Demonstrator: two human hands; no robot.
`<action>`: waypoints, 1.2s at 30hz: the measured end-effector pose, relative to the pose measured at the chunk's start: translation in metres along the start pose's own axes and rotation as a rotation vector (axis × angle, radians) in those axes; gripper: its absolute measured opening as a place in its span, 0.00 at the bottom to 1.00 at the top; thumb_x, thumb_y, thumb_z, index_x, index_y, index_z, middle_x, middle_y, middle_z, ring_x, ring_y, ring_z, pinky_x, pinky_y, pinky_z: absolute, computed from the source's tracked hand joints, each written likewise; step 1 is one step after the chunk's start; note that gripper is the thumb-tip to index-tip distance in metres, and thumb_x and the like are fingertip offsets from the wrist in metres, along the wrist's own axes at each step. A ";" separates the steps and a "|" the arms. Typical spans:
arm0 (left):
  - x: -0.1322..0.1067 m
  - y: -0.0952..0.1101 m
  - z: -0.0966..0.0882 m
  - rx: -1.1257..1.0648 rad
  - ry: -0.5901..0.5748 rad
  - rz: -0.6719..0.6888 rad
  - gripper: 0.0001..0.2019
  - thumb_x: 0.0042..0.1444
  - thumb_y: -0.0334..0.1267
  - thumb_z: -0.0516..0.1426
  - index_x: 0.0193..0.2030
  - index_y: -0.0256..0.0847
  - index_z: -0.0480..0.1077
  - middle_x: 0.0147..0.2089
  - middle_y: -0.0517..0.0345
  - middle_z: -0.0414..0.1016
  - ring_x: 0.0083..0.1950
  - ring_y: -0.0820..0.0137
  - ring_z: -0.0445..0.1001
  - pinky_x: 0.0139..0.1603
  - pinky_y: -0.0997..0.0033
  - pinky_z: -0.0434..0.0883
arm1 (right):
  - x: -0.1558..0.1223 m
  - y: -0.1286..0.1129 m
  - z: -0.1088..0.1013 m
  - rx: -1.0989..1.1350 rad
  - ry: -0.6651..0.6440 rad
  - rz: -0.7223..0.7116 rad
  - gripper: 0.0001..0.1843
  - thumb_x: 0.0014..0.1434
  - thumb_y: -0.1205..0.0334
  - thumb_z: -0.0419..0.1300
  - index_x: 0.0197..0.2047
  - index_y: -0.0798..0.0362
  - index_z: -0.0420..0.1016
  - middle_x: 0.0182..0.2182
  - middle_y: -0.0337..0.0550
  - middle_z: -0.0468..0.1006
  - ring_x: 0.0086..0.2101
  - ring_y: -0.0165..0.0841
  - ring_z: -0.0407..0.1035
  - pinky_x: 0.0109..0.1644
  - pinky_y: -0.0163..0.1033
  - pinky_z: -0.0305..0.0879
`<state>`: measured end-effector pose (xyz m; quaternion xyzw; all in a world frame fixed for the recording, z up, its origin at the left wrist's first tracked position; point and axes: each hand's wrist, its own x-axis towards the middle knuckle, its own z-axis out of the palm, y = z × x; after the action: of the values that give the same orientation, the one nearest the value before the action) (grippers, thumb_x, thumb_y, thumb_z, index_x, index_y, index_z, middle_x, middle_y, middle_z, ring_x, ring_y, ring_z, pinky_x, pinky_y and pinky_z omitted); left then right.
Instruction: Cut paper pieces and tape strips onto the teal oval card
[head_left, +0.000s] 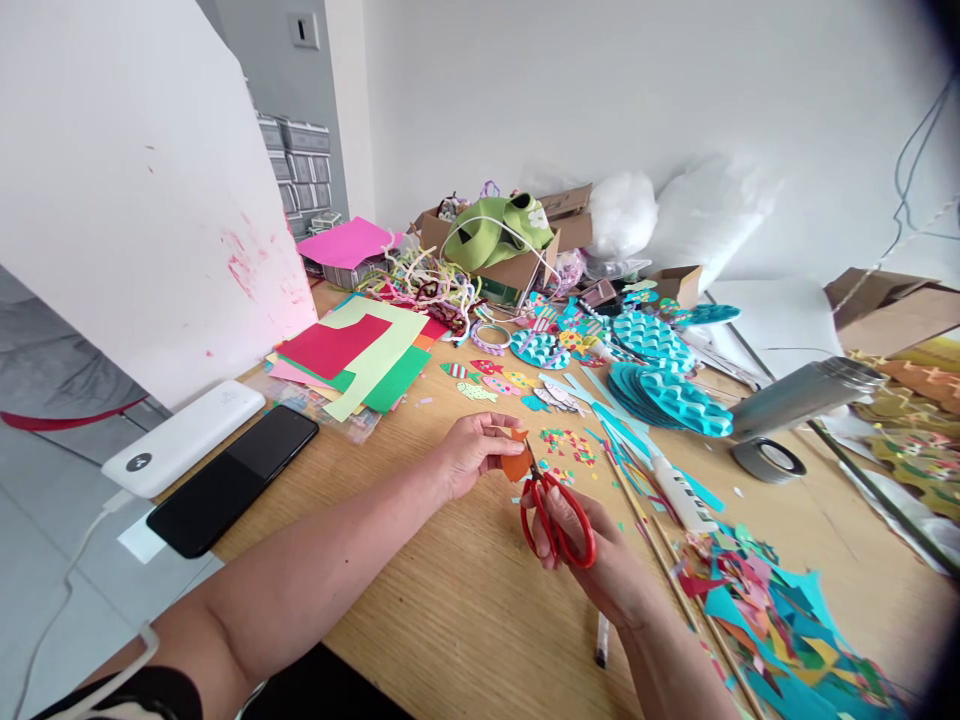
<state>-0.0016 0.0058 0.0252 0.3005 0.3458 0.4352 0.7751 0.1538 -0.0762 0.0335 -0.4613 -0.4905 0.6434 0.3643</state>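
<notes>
My left hand (474,450) pinches a small orange paper piece (516,462) above the wooden table (450,610). My right hand (592,560) grips red-handled scissors (555,515), fingers through the loops, blades pointing up into the orange piece. Just beyond the hands lie tiny coloured paper bits (568,446) and a row of paper fish cut-outs (487,380).
A black phone (232,478) and white power bank (184,436) lie at left beside a stack of coloured paper sheets (356,355). Turquoise scalloped discs (660,375), a metal flask (806,395), a tape roll (769,460), wooden sticks and a scrap pile (772,620) crowd the right. Boxes stand behind.
</notes>
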 end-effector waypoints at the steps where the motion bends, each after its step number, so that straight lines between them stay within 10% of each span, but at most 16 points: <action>1: 0.000 0.000 0.000 0.000 -0.001 0.001 0.18 0.34 0.26 0.66 0.36 0.35 0.72 0.25 0.61 0.73 0.27 0.75 0.73 0.30 0.76 0.67 | 0.000 0.000 0.000 -0.002 0.000 0.001 0.22 0.60 0.43 0.53 0.36 0.55 0.69 0.18 0.37 0.68 0.19 0.27 0.60 0.22 0.33 0.51; 36: 0.001 0.002 -0.001 0.041 -0.046 -0.011 0.21 0.31 0.28 0.67 0.38 0.35 0.72 0.23 0.65 0.70 0.26 0.76 0.71 0.29 0.75 0.66 | -0.006 -0.008 -0.004 0.005 -0.024 0.019 0.21 0.60 0.45 0.53 0.33 0.56 0.70 0.16 0.36 0.67 0.17 0.24 0.58 0.21 0.32 0.50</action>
<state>-0.0030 0.0072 0.0258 0.3244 0.3382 0.4167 0.7789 0.1595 -0.0779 0.0426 -0.4573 -0.4889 0.6534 0.3535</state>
